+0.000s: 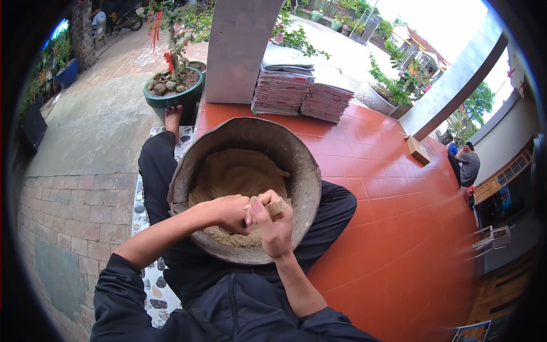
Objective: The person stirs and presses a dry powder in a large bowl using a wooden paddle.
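Note:
A large round, worn grey-brown basin (305,191) rests between my legs, with fine tan powder (239,171) heaped inside. Over its near half, my two hands meet. My right hand (276,231) is closed, thumb uppermost, around a short pale tan piece (277,207) that pokes out past the fingers; its kind does not show. Right against it, my left hand (231,214) is curled with the knuckles up, and whatever its fingers grip is hidden.
Stacks of folded paper (285,88) stand beside a grey pillar (236,51) beyond the basin. A green plant pot (165,102) is near my bare foot (173,118). On the red tiled floor (387,228), a small cardboard box (417,150) lies near a seated person (468,165).

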Demonstrator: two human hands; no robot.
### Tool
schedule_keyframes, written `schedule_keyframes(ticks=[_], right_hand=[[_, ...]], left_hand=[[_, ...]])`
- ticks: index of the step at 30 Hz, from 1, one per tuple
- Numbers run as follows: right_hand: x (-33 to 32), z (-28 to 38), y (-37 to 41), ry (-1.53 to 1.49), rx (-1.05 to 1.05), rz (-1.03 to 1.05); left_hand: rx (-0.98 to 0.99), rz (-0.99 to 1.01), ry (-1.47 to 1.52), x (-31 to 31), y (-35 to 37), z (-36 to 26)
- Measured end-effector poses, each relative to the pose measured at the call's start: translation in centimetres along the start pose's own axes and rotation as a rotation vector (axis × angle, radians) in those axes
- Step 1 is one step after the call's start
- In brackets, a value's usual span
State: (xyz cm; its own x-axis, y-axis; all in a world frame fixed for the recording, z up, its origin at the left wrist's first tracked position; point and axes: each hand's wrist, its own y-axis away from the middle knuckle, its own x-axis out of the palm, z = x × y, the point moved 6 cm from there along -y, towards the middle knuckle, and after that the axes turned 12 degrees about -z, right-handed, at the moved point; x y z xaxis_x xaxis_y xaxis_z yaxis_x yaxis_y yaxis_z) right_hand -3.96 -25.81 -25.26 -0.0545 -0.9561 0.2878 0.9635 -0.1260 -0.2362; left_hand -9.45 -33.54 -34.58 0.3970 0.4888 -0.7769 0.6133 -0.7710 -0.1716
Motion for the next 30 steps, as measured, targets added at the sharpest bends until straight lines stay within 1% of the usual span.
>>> schedule_keyframes(ticks=[2, 4, 8, 9, 10, 11, 13, 14, 16, 17, 18, 19, 20, 23, 25, 26, 27, 29, 30], right_hand=[[-0.7, -0.9, 0.4, -0.024, 0.004, 0.021], [-0.6, -0.7, 0.5, -0.032, -0.018, 0.042], [0.0, 0.3, 0.0, -0.019, -0.073, 0.051], [0.2, 0.6, -0.1, 0.005, -0.132, 0.056], [0.4, 0.9, -0.3, 0.029, -0.192, 0.061], [0.5, 0.8, -0.5, 0.028, -0.193, 0.062], [0.6, 1.1, -0.7, 0.003, -0.322, 0.055], [0.9, 0.7, -1.0, 0.003, -0.320, 0.056], [1.6, 0.5, -1.5, 0.064, -0.441, 0.022], [1.8, 0.2, -1.6, 0.063, -0.441, 0.023], [2.0, -0.6, -1.8, 0.121, -0.373, 0.036], [2.1, -1.4, -2.0, 0.180, -0.305, 0.049], [2.3, -1.5, -1.9, 0.213, -0.393, 0.099], [2.2, -1.5, -1.3, 0.250, -0.358, 0.140], [1.8, -1.4, -1.5, 0.211, -0.357, 0.114], [0.8, -1.6, -1.8, 0.094, -0.242, 0.082], [0.0, -2.1, -2.2, -0.023, -0.124, 0.049], [-1.5, -2.8, -3.2, -0.090, -0.035, 0.020], [-1.8, -2.7, -3.2, -0.129, -0.021, 0.011]], left_hand=[[0.016, -0.015, 0.012, -1.6, 0.1, -2.1], [0.033, -0.026, 0.026, -2.1, -0.1, -2.4], [0.052, -0.035, -0.143, -3.5, -0.5, -2.3], [0.067, -0.049, -0.205, -4.1, -0.7, -2.3], [0.097, -0.113, -0.201, -4.6, -0.9, -2.0], [0.128, -0.152, -0.239, -5.4, -1.0, -1.9], [0.193, -0.255, -0.334, -7.0, -1.2, -1.6], [0.206, -0.292, -0.406, -7.7, -1.3, -1.3], [0.130, -0.356, -0.538, -8.9, -1.6, 0.0], [0.080, -0.382, -0.612, -9.4, -1.5, 0.8], [0.003, -0.411, -0.631, -9.6, -1.3, 2.0], [0.003, -0.412, -0.632, -9.2, -1.1, 2.7], [-0.010, -0.405, -0.655, -8.7, -0.9, 3.3], [-0.030, -0.402, -0.682, -7.6, -0.8, 3.7], [-0.059, -0.251, -0.653, -7.1, -0.9, 3.3], [-0.092, -0.233, -0.634, -6.5, -0.8, 3.3], [-0.144, -0.143, -0.625, -5.4, -0.5, 4.0], [-0.213, -0.054, -0.536, -4.4, 0.0, 2.2], [-0.229, -0.048, -0.503, -3.7, 0.2, 1.9]])
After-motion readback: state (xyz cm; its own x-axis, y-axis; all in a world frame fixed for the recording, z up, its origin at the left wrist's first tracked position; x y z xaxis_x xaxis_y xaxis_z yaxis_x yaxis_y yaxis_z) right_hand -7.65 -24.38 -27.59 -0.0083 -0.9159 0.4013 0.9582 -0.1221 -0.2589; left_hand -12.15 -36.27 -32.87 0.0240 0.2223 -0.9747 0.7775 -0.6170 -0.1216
